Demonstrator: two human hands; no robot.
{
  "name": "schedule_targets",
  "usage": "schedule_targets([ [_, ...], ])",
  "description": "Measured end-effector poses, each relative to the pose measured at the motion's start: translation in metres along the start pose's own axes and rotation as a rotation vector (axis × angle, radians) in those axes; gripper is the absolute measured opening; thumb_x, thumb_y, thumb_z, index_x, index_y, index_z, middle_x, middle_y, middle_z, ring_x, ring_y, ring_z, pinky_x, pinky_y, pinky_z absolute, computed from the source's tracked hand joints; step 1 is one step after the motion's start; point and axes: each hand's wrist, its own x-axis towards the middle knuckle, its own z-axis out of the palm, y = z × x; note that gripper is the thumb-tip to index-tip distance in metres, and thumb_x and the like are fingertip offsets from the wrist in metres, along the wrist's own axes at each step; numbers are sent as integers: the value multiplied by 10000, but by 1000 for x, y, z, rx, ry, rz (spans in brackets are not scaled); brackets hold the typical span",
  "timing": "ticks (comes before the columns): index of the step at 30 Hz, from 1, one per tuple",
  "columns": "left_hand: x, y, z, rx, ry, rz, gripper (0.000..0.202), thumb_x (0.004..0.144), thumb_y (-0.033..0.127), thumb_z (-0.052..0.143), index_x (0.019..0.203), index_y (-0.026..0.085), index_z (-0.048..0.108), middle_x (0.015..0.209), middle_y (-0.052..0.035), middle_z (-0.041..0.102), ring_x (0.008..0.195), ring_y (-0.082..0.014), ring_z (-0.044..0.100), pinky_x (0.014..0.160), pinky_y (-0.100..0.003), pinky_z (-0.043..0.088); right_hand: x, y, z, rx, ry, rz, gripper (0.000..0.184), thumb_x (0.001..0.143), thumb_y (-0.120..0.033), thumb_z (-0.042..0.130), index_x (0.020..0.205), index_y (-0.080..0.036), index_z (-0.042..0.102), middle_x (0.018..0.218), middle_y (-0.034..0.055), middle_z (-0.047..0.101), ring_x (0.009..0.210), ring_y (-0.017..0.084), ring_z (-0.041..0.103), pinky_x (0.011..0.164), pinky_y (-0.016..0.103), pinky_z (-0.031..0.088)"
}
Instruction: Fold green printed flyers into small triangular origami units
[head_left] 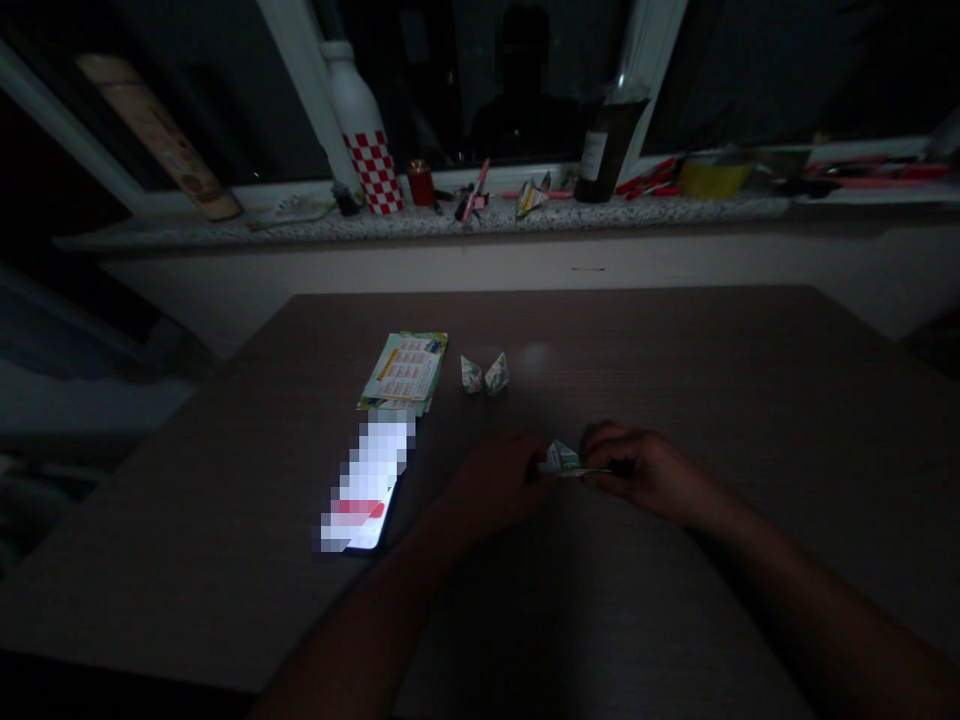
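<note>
A small piece of folded printed paper point(562, 459) with a pointed top is held between my two hands, just above the table. My left hand point(506, 475) pinches its left end, the fingers partly lost in shadow. At its right end, the thumb and fingers of my right hand point(637, 465) are closed on the paper. Beyond my hands stand two small folded paper pieces, a left one point(471, 375) and a right one point(496, 375), close side by side. The dim light hides the finer folds.
Left of my hands lies a lit phone point(367, 485), its screen blurred out, below a stack of printed cards point(405, 370). Along the windowsill point(300, 232) stand a white bottle with red checks point(367, 140), a small red jar point(421, 184), a dark pouch point(604, 150) and several pens.
</note>
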Motion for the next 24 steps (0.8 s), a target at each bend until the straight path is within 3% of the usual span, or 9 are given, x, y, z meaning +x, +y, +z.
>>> schedule_targets([
  [4, 1, -1, -4, -113, 68, -61, 223, 778, 347, 628, 914, 171, 613, 927, -44, 616, 812, -181, 579, 691, -282, 449, -2, -2, -1, -11, 94, -11, 84, 829, -204, 609, 832, -204, 693, 876, 45, 659, 779, 160, 643, 697, 279, 512],
  [8, 3, -2, -7, -446, 69, -166, 338, 775, 328, 653, 1070, 174, 595, 955, -40, 664, 829, -176, 618, 722, -290, 486, -3, -9, -5, -19, 289, -50, 92, 837, -263, 618, 860, -216, 693, 882, 51, 676, 789, 171, 653, 688, 287, 524],
  [12, 4, 0, -5, -740, 59, -85, 371, 740, 231, 701, 1097, 185, 610, 1042, -32, 683, 946, -174, 633, 830, -292, 492, -5, -21, -5, -51, 310, -148, 105, 845, -227, 613, 911, -232, 695, 885, 54, 676, 809, 174, 654, 698, 297, 540],
  [16, 1, 4, -6, -723, 68, -17, 233, 760, 207, 683, 992, 184, 680, 972, -22, 710, 917, -170, 648, 833, -289, 489, -8, -30, -4, -99, 334, -255, 158, 821, -173, 644, 954, -244, 692, 920, 57, 679, 862, 186, 648, 760, 325, 543],
  [20, -5, 6, -11, -651, 164, 22, 241, 747, 222, 696, 986, 195, 692, 968, -25, 719, 895, -175, 654, 816, -293, 494, -9, -32, -6, -30, 437, -218, 235, 781, -179, 693, 1009, -232, 679, 979, 80, 676, 888, 203, 657, 751, 326, 555],
  [24, -9, 7, -15, -605, 221, 91, 235, 736, 232, 702, 968, 192, 699, 949, -36, 722, 870, -181, 656, 805, -306, 496, -9, -32, -7, 89, 438, -203, 157, 774, -209, 703, 929, -230, 703, 884, 65, 715, 796, 198, 688, 688, 311, 577],
])
